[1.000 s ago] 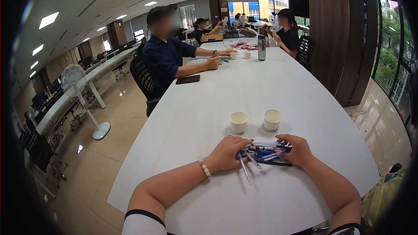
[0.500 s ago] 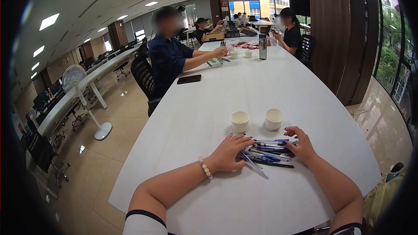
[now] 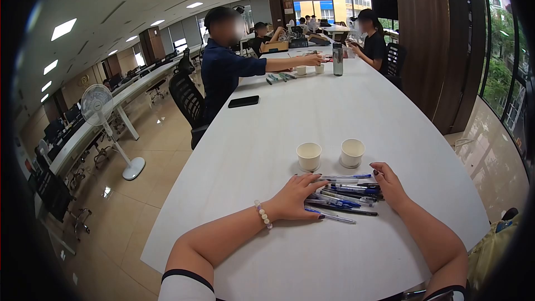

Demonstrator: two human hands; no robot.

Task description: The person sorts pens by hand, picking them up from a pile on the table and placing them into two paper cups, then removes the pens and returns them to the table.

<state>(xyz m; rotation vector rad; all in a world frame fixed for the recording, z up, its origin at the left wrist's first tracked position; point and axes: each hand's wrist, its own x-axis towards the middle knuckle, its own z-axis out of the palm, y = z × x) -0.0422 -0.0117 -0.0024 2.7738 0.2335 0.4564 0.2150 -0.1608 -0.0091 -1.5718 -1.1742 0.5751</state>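
Observation:
A pile of blue, black and clear pens (image 3: 348,194) lies on the white table in front of me. My left hand (image 3: 295,197) rests at the left end of the pile, fingers spread, thumb by a clear pen with a blue end (image 3: 334,217). At the right end is my right hand (image 3: 388,185), its fingers bent and apart, close to the pen ends, with nothing visible between them. Two white paper cups, one on the left (image 3: 309,156) and one on the right (image 3: 353,153), stand upright just beyond the pens.
A black phone (image 3: 243,101) lies farther up the table (image 3: 290,128). A person in dark blue (image 3: 223,69) reaches over more cups (image 3: 301,70) and green pens (image 3: 280,78). A bottle (image 3: 337,60) stands nearby. Another person in black (image 3: 372,47) sits at the far right.
The clear pen near my left hand has turned from steeply slanted to nearly level. My right hand has shifted slightly right. The person in dark blue has stretched an arm to the right.

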